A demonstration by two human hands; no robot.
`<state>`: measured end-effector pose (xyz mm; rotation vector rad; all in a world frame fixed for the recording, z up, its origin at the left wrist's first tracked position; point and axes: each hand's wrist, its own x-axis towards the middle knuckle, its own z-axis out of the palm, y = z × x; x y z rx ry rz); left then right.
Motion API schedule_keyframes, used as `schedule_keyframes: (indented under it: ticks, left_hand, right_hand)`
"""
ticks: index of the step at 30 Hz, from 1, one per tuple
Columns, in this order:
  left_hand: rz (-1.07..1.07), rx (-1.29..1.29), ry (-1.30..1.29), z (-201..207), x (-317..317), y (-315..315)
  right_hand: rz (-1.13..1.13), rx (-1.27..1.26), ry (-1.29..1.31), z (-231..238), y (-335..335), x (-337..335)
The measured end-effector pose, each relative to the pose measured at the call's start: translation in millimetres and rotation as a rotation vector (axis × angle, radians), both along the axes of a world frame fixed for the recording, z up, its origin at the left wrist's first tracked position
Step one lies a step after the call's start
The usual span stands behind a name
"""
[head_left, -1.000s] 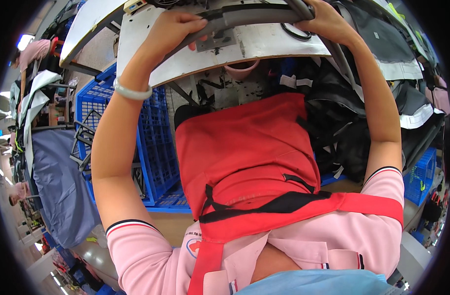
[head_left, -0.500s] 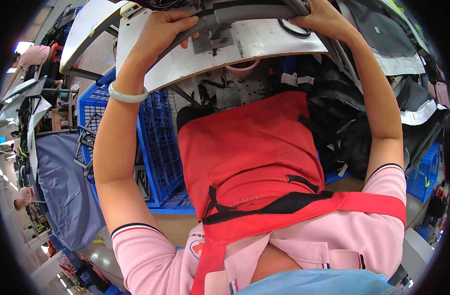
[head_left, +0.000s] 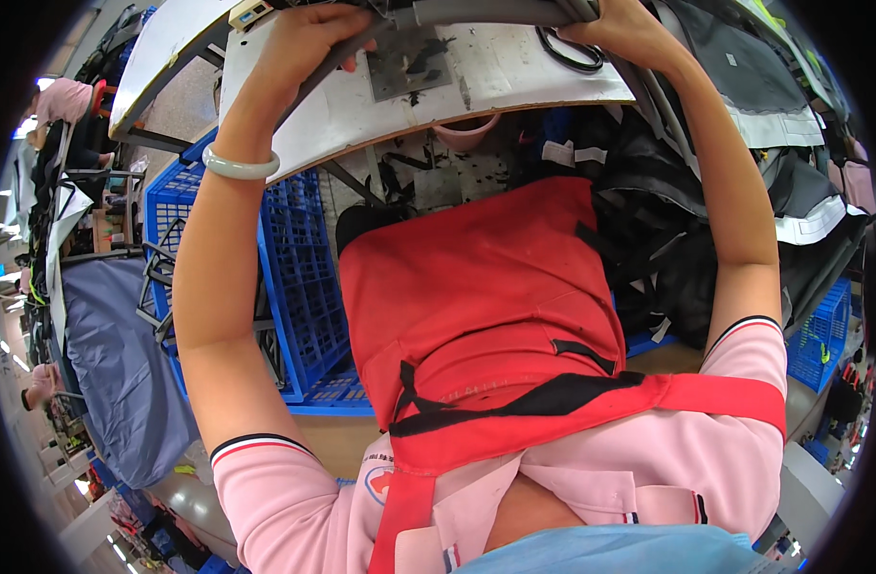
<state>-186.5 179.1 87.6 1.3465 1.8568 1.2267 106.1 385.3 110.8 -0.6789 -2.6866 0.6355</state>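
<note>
A long, grey, tube-like strip (head_left: pixel 495 11) spans the top edge of the view, above the white worktable (head_left: pixel 361 129). My left hand (head_left: pixel 313 38) is closed on its left part, thumb uppermost. At the other end, my right hand (head_left: pixel 629 31) grips the strip, with its fingertips partly cut off by the frame. A length of the strip hangs down beside each hand. On the tabletop between my hands lie a dark metal plate (head_left: pixel 409 67) and a black cord loop (head_left: pixel 570 53).
Blue plastic crates (head_left: pixel 309 277) stand at my left, with black frames inside. Dark fabric pieces (head_left: pixel 648 191) are heaped at my right, near grey panels (head_left: pixel 744 62). A pink bowl (head_left: pixel 465 132) sits under the table edge. My red apron (head_left: pixel 476 277) covers my lap.
Both hands and the grey strip have shifted slightly up and away, so less of the strip shows. Both hands keep their hold.
</note>
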Motion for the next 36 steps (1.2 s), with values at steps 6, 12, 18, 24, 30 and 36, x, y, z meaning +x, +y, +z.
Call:
schedule_keyframes:
  ticks: [6, 12, 18, 24, 30, 36]
  left_hand:
    - [0.110, -0.080, -0.010, -25.6, -9.6, -28.1]
    - [0.247, -0.129, 0.034, -76.5, 9.4, -58.8]
    - [0.341, -0.042, 0.167, -83.7, 18.3, -57.3]
    - [0.372, 0.007, 0.209, -87.4, 20.7, -57.5]
    - [0.387, 0.005, 0.225, -88.9, 21.6, -57.2]
    - [0.407, 0.032, 0.280, -87.3, 26.2, -56.7]
  right_hand:
    - [0.009, -0.021, 0.036, 2.1, -11.9, 8.5]
    - [0.046, -0.044, 0.029, -10.5, -1.7, 2.6]
    - [-0.005, -0.020, 0.013, -22.7, 4.9, -3.2]
    - [0.033, -0.037, 0.024, -21.4, 6.4, -2.3]
    - [0.172, 0.123, 0.144, -27.7, 2.5, -2.0]
    - [0.045, -0.037, 0.009, -15.7, -4.9, 0.5]
